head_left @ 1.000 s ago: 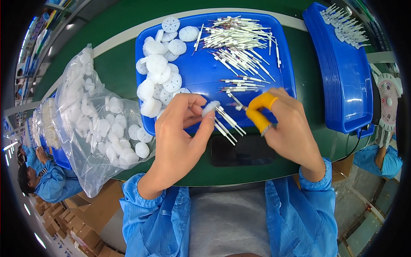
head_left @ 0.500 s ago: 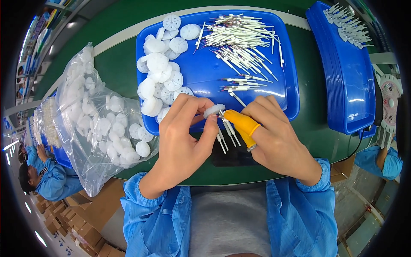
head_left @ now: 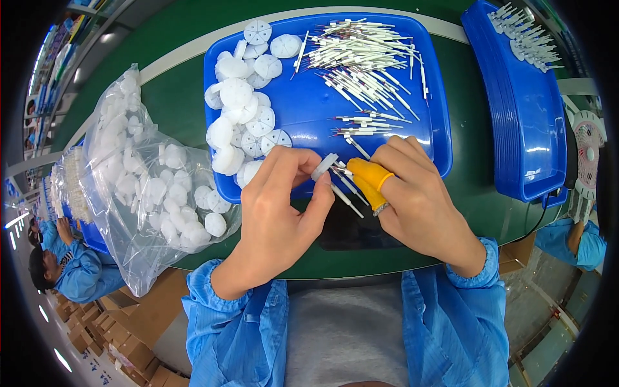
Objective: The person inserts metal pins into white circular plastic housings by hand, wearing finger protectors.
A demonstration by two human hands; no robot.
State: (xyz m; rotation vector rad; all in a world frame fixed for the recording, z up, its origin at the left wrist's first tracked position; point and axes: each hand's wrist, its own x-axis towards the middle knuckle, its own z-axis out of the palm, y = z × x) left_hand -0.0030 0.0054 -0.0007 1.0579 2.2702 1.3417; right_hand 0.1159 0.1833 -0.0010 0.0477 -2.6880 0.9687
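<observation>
My left hand [head_left: 271, 216] pinches a round white plastic disc [head_left: 324, 166] between thumb and fingers, tilted on its edge. Several thin white rods [head_left: 348, 201] stick out of the disc toward the lower right. Close on the right, my right hand [head_left: 419, 206] wears yellow finger covers [head_left: 371, 180] on thumb and forefinger. Those fingers are closed at a rod beside the disc; the exact grip is partly hidden. Beyond both hands, a blue tray [head_left: 303, 106] holds white discs [head_left: 236, 93] at its left and heaps of white rods with dark reddish tips [head_left: 354, 45] at its right.
A clear plastic bag [head_left: 138, 242] of white discs lies left on the green table [head_left: 177, 103]. Stacked blue trays [head_left: 525, 142] stand right, with rod-fitted pieces [head_left: 525, 35] on top. A pink fan [head_left: 587, 158] is beyond them. Another person [head_left: 80, 271] sits far left.
The disc has turned in my left hand, so its rods now point lower right instead of nearly straight down. My right fingertips have shifted slightly right, away from the disc.
</observation>
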